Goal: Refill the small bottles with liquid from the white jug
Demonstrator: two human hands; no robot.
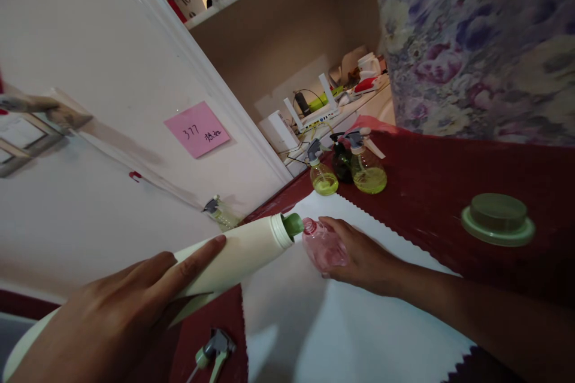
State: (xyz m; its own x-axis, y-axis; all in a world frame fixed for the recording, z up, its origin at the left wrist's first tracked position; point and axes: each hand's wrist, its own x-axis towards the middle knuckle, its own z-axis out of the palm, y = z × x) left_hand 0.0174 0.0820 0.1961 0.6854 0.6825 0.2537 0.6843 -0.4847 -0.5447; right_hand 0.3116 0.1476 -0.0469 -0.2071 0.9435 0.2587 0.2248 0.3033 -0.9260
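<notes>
My left hand (121,305) is wrapped around a large cream detergent bottle (242,248), its index finger lying along the side. The bottle is tilted nearly level, and its green pouring spout (293,225) points at the mouth of a small pink see-through bottle (321,245). My right hand (354,254) grips that pink bottle, thumb and fingers around its body, above a white sheet (314,323). Spout and mouth are very close; I cannot tell whether they touch or liquid flows. A grey and green trigger spray head (215,347) lies on the dark red tablecloth at the lower left.
A green cap (498,219) stands at the right on the dark red tablecloth (431,173). At the back are two spray bottles with yellow-green liquid (324,182) and a dark pump bottle (342,161). Another spray bottle (222,213) is by the white door (112,203).
</notes>
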